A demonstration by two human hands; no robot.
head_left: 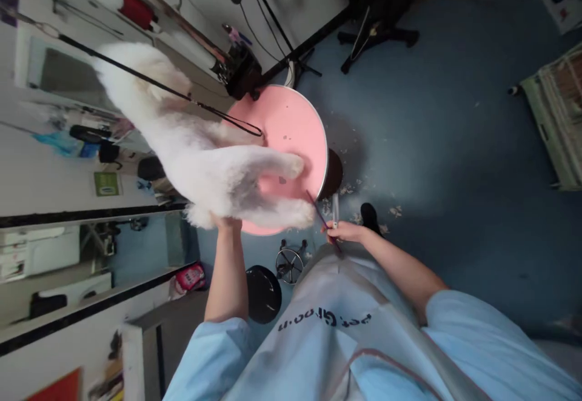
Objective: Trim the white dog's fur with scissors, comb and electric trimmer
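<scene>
A fluffy white dog (204,159) stands on a round pink grooming table (291,125), held by a black leash (150,80) that runs to a clamp at the table's far edge. My left hand (226,223) presses into the fur at the dog's rear, with its fingers buried in the coat. My right hand (346,231) is off the table's near edge, closed around a dark red comb (322,219) and silver scissors (335,209). It is a short way from the dog's hind paw (302,213). I wear a light blue smock and a grey apron (345,334).
Clipped tufts of fur lie on the blue floor (454,165) around the table's base. A black stool (264,295) and a small wheeled base (290,263) sit close to my legs. A black stand (377,31) and a green wire cage (557,116) stand farther off.
</scene>
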